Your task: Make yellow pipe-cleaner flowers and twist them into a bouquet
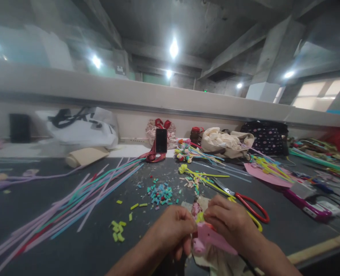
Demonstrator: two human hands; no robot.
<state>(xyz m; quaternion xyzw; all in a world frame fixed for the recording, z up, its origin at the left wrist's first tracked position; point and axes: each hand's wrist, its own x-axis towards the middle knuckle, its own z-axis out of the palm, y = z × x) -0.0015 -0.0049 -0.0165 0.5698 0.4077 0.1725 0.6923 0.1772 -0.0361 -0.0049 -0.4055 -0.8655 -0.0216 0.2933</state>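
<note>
My left hand (177, 226) is closed in a pinch near the front of the table; whatever lies between its fingertips is hidden. Close beside it, my right hand (230, 218) has its fingers curled around a small yellow fuzzy piece (200, 217). Under and between both hands is a pink glue gun (212, 238), partly covered by the right hand. It lies over a crumpled beige cloth (207, 262). Red-handled scissors (252, 207) rest just right of my right hand, with a yellow strip beside them.
Cut blue-teal pieces (160, 193) and yellow-green pieces (118, 230) lie left of the hands. Long pastel pipe cleaners (72, 203) spread across the left. A phone (161, 140) stands at the back. Finished-looking yellow stems (200, 174), a pink sheet (263, 174) and a purple tool (307, 205) lie further right.
</note>
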